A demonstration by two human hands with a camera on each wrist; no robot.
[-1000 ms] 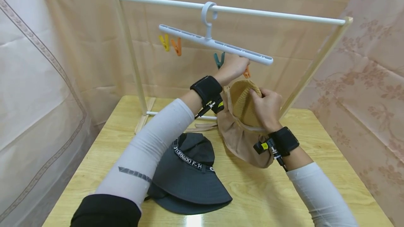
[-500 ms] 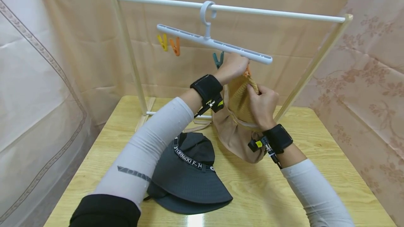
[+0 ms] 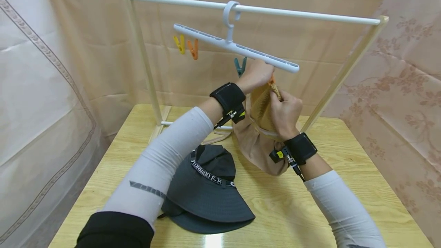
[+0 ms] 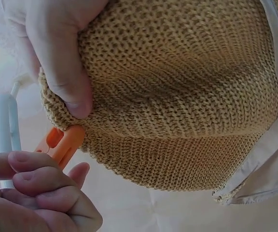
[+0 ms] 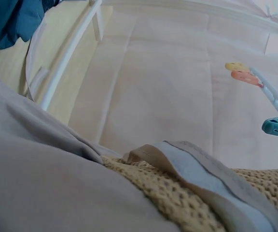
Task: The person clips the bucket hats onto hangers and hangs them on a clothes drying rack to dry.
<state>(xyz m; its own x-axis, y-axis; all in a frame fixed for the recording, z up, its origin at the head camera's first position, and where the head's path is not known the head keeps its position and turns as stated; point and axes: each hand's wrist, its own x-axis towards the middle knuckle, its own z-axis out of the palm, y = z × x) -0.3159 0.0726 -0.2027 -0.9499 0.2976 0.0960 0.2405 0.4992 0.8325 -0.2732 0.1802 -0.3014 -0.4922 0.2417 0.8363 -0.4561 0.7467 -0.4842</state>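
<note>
My left hand [image 3: 256, 74] is just under the right half of the light blue hanger [image 3: 206, 38]. Its fingers pinch an orange clothespin [image 4: 67, 147], whose tip meets the edge of a beige hat [image 4: 177, 96] with a tan knitted part. My right hand [image 3: 286, 116] grips that knitted edge, thumb pressed close beside the clothespin in the left wrist view. The hat's beige fabric [image 3: 260, 154] hangs below, over the table. A teal clothespin [image 3: 240, 67] hangs just left of my left hand. The right wrist view is mostly filled by beige fabric [image 5: 57, 164] and knit.
A dark grey bucket hat [image 3: 210, 198] lies on the wooden table [image 3: 344, 202]. The hanger hooks over the white bar [image 3: 296, 13] of a wooden-legged rack. Yellow [image 3: 179, 44] and orange [image 3: 193, 49] clothespins hang at the hanger's left end. Curtains surround the table.
My right hand has moved slightly left and up with the hat, bringing its knitted edge to the orange clothespin. The left hand stays almost in place. The grey hat has not moved.
</note>
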